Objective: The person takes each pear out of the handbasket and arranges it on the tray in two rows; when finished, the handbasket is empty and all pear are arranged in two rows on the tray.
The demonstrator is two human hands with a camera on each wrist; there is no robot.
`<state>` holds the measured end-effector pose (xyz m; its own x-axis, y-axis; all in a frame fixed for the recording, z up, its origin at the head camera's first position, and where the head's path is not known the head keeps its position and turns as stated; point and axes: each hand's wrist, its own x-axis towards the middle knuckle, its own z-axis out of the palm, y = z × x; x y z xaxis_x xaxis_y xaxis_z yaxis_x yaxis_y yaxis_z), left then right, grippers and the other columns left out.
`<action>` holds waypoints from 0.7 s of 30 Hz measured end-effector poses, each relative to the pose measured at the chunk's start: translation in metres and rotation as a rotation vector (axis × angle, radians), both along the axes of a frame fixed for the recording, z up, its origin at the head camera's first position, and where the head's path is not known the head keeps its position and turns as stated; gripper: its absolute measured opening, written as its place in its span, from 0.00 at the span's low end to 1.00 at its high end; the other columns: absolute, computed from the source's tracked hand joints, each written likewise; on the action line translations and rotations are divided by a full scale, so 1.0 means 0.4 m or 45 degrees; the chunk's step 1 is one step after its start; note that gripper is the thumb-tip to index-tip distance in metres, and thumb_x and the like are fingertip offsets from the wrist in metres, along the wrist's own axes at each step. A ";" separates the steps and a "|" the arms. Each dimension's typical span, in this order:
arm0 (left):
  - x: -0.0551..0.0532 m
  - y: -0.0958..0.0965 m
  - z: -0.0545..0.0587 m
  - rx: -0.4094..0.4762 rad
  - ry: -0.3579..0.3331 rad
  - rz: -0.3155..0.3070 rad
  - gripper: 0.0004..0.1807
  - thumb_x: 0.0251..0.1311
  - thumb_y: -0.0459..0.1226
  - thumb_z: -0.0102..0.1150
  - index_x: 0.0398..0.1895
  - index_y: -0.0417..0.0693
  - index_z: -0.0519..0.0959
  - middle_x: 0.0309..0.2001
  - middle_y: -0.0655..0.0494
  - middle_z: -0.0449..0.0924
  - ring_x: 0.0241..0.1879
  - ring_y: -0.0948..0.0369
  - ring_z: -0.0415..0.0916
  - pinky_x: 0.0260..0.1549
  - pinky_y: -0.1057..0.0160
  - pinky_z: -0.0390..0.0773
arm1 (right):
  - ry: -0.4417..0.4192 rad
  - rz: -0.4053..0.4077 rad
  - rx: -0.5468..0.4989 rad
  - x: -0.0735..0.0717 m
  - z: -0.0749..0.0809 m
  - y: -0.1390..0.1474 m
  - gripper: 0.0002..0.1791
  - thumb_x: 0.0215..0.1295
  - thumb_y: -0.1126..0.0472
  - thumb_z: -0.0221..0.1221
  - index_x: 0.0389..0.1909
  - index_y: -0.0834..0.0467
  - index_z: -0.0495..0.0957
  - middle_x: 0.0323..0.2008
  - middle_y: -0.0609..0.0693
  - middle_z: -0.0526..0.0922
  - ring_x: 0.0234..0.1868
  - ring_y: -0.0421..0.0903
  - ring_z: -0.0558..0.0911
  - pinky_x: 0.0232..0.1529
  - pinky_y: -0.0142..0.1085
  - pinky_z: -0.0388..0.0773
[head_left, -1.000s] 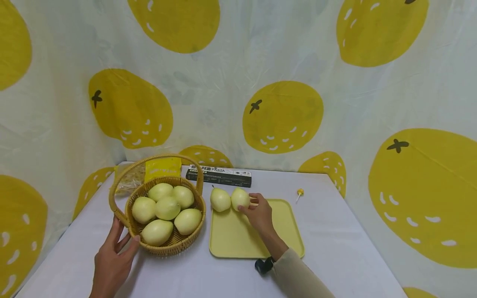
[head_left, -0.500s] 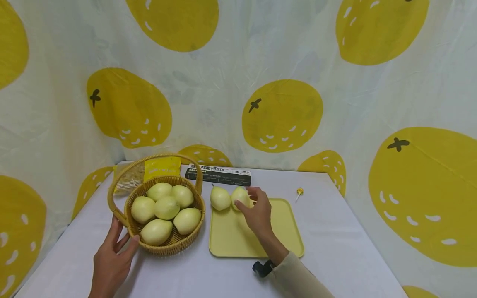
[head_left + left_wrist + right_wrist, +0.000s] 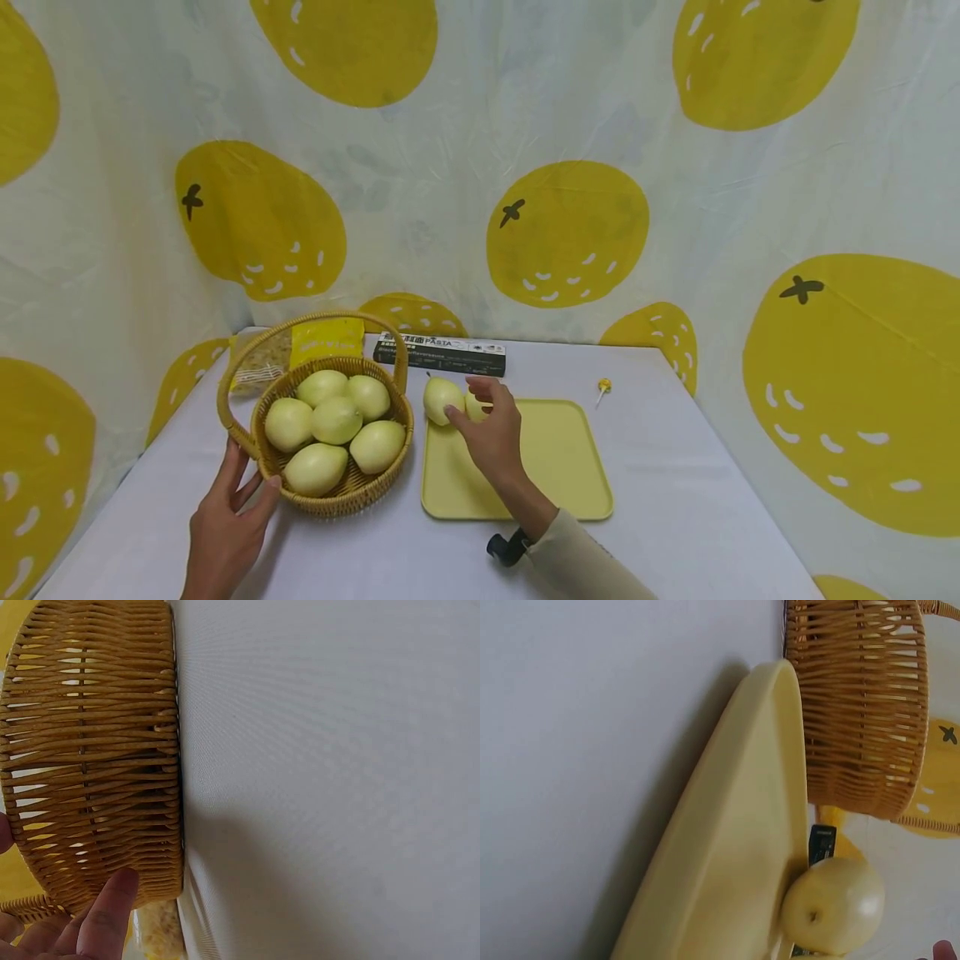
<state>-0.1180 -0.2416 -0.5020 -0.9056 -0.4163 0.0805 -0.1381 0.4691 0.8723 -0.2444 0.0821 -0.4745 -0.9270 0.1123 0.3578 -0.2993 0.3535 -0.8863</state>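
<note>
At the wicker basket's left side, my left hand holds it, thumb near the rim and fingers along the outer wall. The left wrist view shows a finger lying against the woven wall. Several pale yellow-green pears fill the basket. My right hand is over the far left part of a yellow tray, fingers spread and bent. Its thumb overlaps one pear; the second pear is partly hidden behind the hand. In the right wrist view, a pear sits at the tray's rim.
Behind the pears lies a dark pasta box. A yellow packet and a clear bag stand behind the basket, whose tall handle arches upward. A lollipop lies on the white tablecloth at right.
My right hand has let go of the right-hand pear and moved left across it towards the other pear. The left hand and basket have stayed in place.
</note>
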 end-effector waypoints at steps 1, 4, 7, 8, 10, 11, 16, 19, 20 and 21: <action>0.000 0.000 0.000 -0.004 0.001 0.001 0.50 0.76 0.47 0.62 0.84 0.81 0.36 0.84 0.55 0.52 0.72 0.42 0.71 0.45 0.92 0.75 | 0.003 0.010 -0.006 0.002 0.000 -0.006 0.28 0.57 0.58 0.80 0.58 0.50 0.83 0.53 0.51 0.85 0.58 0.56 0.83 0.60 0.56 0.82; 0.001 0.000 0.000 -0.011 0.003 0.002 0.50 0.76 0.47 0.63 0.84 0.81 0.36 0.84 0.55 0.52 0.72 0.42 0.71 0.45 0.92 0.75 | 0.005 0.045 -0.023 0.007 0.003 -0.027 0.28 0.58 0.57 0.79 0.59 0.51 0.83 0.55 0.53 0.85 0.59 0.55 0.82 0.61 0.58 0.81; 0.001 -0.001 0.000 -0.004 -0.005 0.005 0.50 0.76 0.48 0.62 0.83 0.81 0.36 0.85 0.55 0.52 0.72 0.42 0.71 0.45 0.92 0.75 | 0.008 0.083 -0.031 0.012 0.004 -0.049 0.28 0.58 0.56 0.79 0.59 0.50 0.82 0.56 0.54 0.85 0.59 0.53 0.81 0.61 0.57 0.81; 0.001 -0.001 0.000 0.000 -0.008 0.003 0.50 0.76 0.48 0.62 0.83 0.81 0.36 0.85 0.55 0.51 0.72 0.42 0.71 0.45 0.92 0.75 | 0.007 0.099 -0.040 0.014 0.005 -0.056 0.27 0.58 0.56 0.79 0.59 0.49 0.82 0.57 0.56 0.85 0.59 0.53 0.81 0.61 0.57 0.80; 0.001 -0.001 0.000 0.012 -0.022 0.004 0.50 0.76 0.48 0.62 0.83 0.82 0.36 0.85 0.56 0.51 0.72 0.42 0.71 0.44 0.92 0.75 | 0.009 0.127 -0.050 0.018 0.005 -0.069 0.27 0.59 0.57 0.78 0.58 0.48 0.82 0.57 0.56 0.85 0.59 0.52 0.81 0.61 0.57 0.80; 0.001 -0.001 0.000 0.019 -0.028 0.005 0.50 0.76 0.48 0.62 0.83 0.82 0.36 0.85 0.56 0.51 0.73 0.42 0.72 0.44 0.92 0.75 | 0.010 0.142 -0.055 0.020 0.006 -0.076 0.26 0.59 0.58 0.78 0.58 0.48 0.82 0.57 0.56 0.85 0.59 0.52 0.81 0.61 0.56 0.80; 0.003 0.000 0.001 0.036 -0.036 0.007 0.50 0.76 0.48 0.62 0.83 0.83 0.36 0.85 0.56 0.51 0.73 0.42 0.72 0.44 0.92 0.76 | 0.010 0.198 -0.054 0.029 0.008 -0.104 0.27 0.60 0.58 0.78 0.59 0.48 0.82 0.58 0.53 0.84 0.60 0.51 0.81 0.62 0.54 0.81; 0.004 0.001 0.003 0.029 -0.025 -0.002 0.50 0.76 0.48 0.62 0.83 0.82 0.35 0.85 0.56 0.50 0.73 0.42 0.72 0.44 0.92 0.76 | 0.015 0.210 -0.041 0.034 0.010 -0.118 0.27 0.60 0.57 0.78 0.59 0.43 0.81 0.57 0.48 0.84 0.60 0.47 0.81 0.62 0.54 0.81; 0.004 0.001 0.003 0.026 -0.021 -0.004 0.50 0.76 0.48 0.62 0.83 0.82 0.35 0.85 0.56 0.50 0.73 0.42 0.72 0.44 0.92 0.75 | 0.017 0.212 -0.043 0.036 0.011 -0.123 0.27 0.60 0.57 0.78 0.59 0.43 0.81 0.57 0.47 0.84 0.60 0.47 0.81 0.62 0.54 0.81; 0.003 0.001 0.002 0.022 -0.018 -0.007 0.50 0.76 0.48 0.62 0.83 0.82 0.35 0.85 0.55 0.50 0.73 0.42 0.71 0.44 0.92 0.75 | 0.019 0.214 -0.044 0.037 0.012 -0.127 0.27 0.60 0.57 0.78 0.59 0.43 0.81 0.57 0.47 0.84 0.60 0.46 0.81 0.62 0.55 0.81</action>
<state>-0.1166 -0.2412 -0.5010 -0.9088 -0.4129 0.0604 -0.1484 0.4550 0.8780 -0.2295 0.0312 -0.4697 -0.9284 -0.0313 0.3703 -0.3648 0.2670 -0.8920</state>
